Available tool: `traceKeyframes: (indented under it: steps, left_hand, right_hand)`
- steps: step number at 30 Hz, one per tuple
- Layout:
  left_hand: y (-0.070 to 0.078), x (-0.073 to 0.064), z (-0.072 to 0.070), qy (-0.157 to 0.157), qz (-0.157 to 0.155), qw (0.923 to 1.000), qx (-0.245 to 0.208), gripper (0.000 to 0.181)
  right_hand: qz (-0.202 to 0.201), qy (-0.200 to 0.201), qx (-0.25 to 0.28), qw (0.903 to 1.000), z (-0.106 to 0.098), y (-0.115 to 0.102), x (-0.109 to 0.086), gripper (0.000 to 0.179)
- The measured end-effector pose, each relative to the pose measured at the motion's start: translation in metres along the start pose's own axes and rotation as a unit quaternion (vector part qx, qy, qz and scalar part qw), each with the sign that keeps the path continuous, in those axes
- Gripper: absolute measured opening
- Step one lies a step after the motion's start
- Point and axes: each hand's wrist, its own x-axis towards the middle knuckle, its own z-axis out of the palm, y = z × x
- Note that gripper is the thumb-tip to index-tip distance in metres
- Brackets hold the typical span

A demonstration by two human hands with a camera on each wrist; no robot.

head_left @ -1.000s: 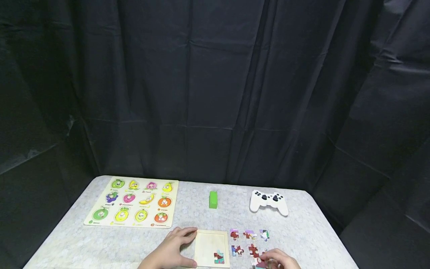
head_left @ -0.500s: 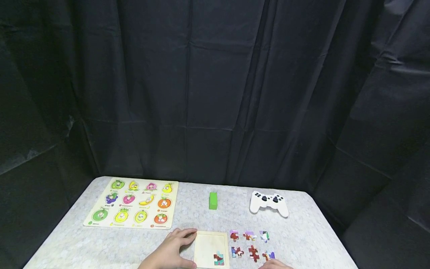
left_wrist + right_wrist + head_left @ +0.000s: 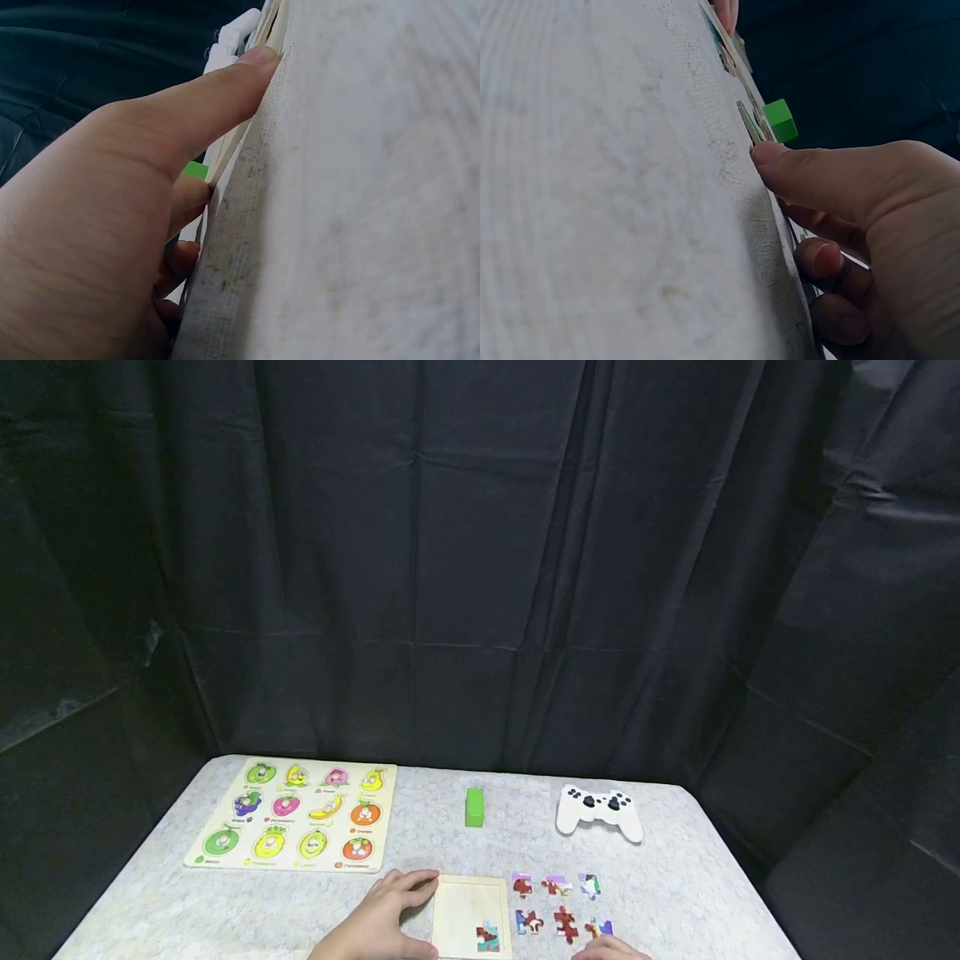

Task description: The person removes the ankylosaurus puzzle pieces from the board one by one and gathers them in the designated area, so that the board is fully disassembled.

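My left hand (image 3: 382, 917) holds a shallow wooden puzzle tray (image 3: 457, 902) by its left side, thumb at the near corner and fingertips at the far one. In the left wrist view the thumb (image 3: 247, 71) presses on the tray's edge. One teal and red jigsaw piece (image 3: 488, 936) lies in the tray's near right corner. My right hand (image 3: 609, 950) is low at the bottom edge of the head view, beside the loose pieces. In the right wrist view its thumb tip pinches a thin jigsaw piece (image 3: 748, 124) close over the table; the fingers behind are partly hidden.
Several loose jigsaw pieces (image 3: 566, 925) lie in two rows right of the tray. A fruit knob puzzle board (image 3: 378, 860) is at the back left, a green block (image 3: 475, 807) at the back middle, a white game controller (image 3: 600, 812) at the back right. Dark curtains (image 3: 465, 568) surround the table.
My right hand has drawn down toward the near edge with a piece, uncovering an orange and purple piece in the lower row. The left hand stays at the tray.
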Motion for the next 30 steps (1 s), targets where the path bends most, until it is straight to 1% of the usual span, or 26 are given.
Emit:
traceKeyframes:
  steps: [6,9,11,13,15,17,18,20,22,24,26,27,28,30]
  left_hand:
    - [0.0,-0.001,0.0,0.005,0.004,0.9999,0.009,0.095]
    - [0.0,-0.001,0.0,0.004,0.004,1.0,0.006,0.096]
    - [0.0,-0.001,0.0,0.001,0.002,1.0,0.006,0.096]
    - [0.001,-0.001,0.0,-0.001,-0.003,1.0,0.006,0.096]
    - [0.001,0.0,0.0,-0.002,-0.004,1.0,0.008,0.097]
    - [0.001,0.0,0.0,-0.002,-0.004,1.0,0.008,0.097]
    - [0.001,0.0,0.0,-0.001,-0.003,1.0,0.008,0.097]
    - [0.001,0.0,0.0,-0.002,-0.001,1.0,0.008,0.098]
    - [0.001,0.0,0.0,-0.005,-0.004,1.0,0.005,0.097]
    - [0.002,0.0,0.001,-0.008,-0.009,0.9999,0.006,0.097]
    - [0.003,-0.001,0.0,-0.009,-0.013,0.9999,0.006,0.097]
    - [0.004,-0.001,0.0,-0.009,-0.015,0.9998,0.006,0.096]
    - [0.004,-0.001,-0.001,-0.009,-0.015,0.9998,0.008,0.097]
    - [0.005,-0.002,-0.001,-0.009,-0.015,0.9998,0.01,0.097]
  right_hand:
    - [0.009,-0.013,-0.001,0.9999,-0.002,0.0,-0.001,0.037]
    - [0.013,-0.019,-0.002,0.9997,-0.002,0.001,-0.001,0.037]
    - [0.023,-0.021,0.0,0.9995,-0.002,-0.001,-0.001,0.035]
    - [0.054,-0.022,0.003,0.9983,-0.003,-0.005,0.001,0.032]
    - [0.103,-0.026,0.016,0.9942,-0.005,-0.011,0.004,0.025]
    - [0.168,-0.045,0.04,0.9839,-0.01,-0.017,0.01,0.017]
    - [0.192,-0.056,0.046,0.9787,-0.014,-0.019,0.013,0.013]
    - [0.221,-0.08,0.061,0.9701,-0.022,-0.019,0.019,0.011]
    - [0.22,-0.103,0.066,0.9679,-0.028,-0.016,0.024,0.014]
    - [0.2,-0.107,0.061,0.972,-0.031,-0.011,0.032,0.019]
    - [0.205,-0.107,0.071,0.9702,-0.033,-0.012,0.045,0.023]
    - [0.204,-0.102,0.071,0.9711,-0.033,-0.014,0.053,0.024]
    - [0.211,-0.096,0.072,0.97,-0.032,-0.017,0.061,0.024]
    - [0.211,-0.086,0.069,0.9713,-0.028,-0.025,0.079,0.024]
